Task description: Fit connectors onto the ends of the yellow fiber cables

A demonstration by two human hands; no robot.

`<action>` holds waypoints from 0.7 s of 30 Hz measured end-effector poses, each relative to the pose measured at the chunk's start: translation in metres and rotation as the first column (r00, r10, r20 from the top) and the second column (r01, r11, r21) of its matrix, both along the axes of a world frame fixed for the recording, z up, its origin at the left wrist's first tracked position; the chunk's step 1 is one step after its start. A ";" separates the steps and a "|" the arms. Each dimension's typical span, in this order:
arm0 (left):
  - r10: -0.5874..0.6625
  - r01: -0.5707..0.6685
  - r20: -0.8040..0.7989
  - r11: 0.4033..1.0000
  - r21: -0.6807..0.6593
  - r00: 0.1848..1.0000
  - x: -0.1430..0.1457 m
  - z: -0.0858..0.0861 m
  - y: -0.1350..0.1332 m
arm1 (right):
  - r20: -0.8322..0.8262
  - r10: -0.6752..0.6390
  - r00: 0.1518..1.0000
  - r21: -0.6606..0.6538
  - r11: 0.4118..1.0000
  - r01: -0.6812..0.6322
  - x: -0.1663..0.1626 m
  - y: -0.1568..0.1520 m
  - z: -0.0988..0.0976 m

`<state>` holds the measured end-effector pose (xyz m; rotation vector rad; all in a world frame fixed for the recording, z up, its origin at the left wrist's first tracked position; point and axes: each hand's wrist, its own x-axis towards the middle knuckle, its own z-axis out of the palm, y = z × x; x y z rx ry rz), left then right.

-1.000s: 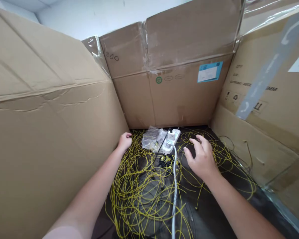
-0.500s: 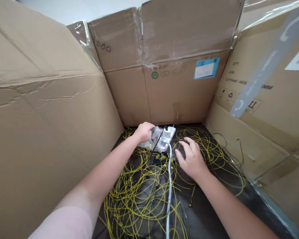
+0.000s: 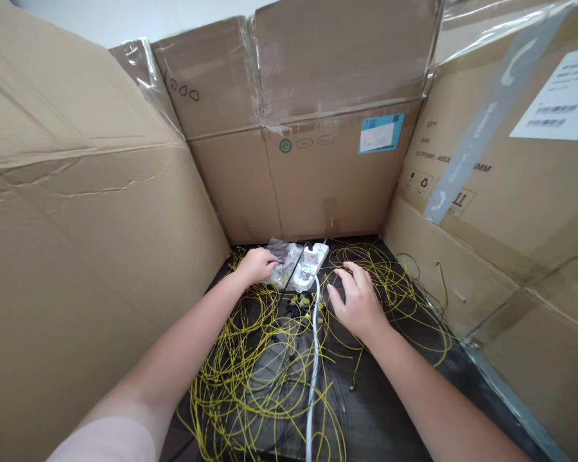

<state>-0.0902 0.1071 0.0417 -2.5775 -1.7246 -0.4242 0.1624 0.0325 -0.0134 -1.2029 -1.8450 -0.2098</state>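
Yellow wires [image 3: 224, 369] are sprawling across the dark tabletop [image 3: 380, 404], filling the lower middle of the frame; they are looking thin, glossy and springy, looping over one another in a loose tangle at lower left of centre, with a sparser set of coils curling at right of centre. The left hand [image 3: 257, 264] is reaching to the left edge of a crumpled clear plastic bag [image 3: 280, 251] near the centre, its fingers curling inward; whether it is pinching anything I cannot tell. The right hand [image 3: 359, 300] is hovering beside the right-hand coils, its fingers spreading apart and grasping nothing; between the hands a white power strip [image 3: 304, 277] is lying beside the bag, its pale cable [image 3: 315, 359] running down to the bottom edge.
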 end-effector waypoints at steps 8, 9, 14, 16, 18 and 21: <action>-0.196 0.044 0.495 0.953 0.301 0.846 0.037 -0.007 -0.096 | -0.650 0.305 0.696 -0.337 0.705 -0.624 -0.034 -0.022 0.011; -0.201 0.058 0.506 0.957 0.284 0.839 0.042 -0.012 -0.104 | -0.748 0.268 0.608 -0.354 0.613 -0.706 -0.039 -0.024 0.011; -0.169 0.061 0.550 0.976 0.209 0.818 0.049 -0.026 -0.117 | -0.943 0.073 0.325 -0.273 0.390 -0.879 -0.048 -0.027 0.009; -0.191 0.088 0.562 0.975 0.205 0.804 0.048 -0.029 -0.117 | -0.964 0.011 0.267 -0.251 0.312 -0.916 -0.049 -0.027 0.008; -0.194 0.098 0.597 0.977 0.190 0.778 0.047 -0.031 -0.117 | -0.966 -0.015 0.260 -0.253 0.295 -0.922 -0.051 -0.028 0.006; -0.137 0.099 0.691 0.991 0.096 0.709 0.046 -0.035 -0.117 | -0.929 0.034 0.369 -0.329 0.380 -0.864 -0.053 -0.027 0.002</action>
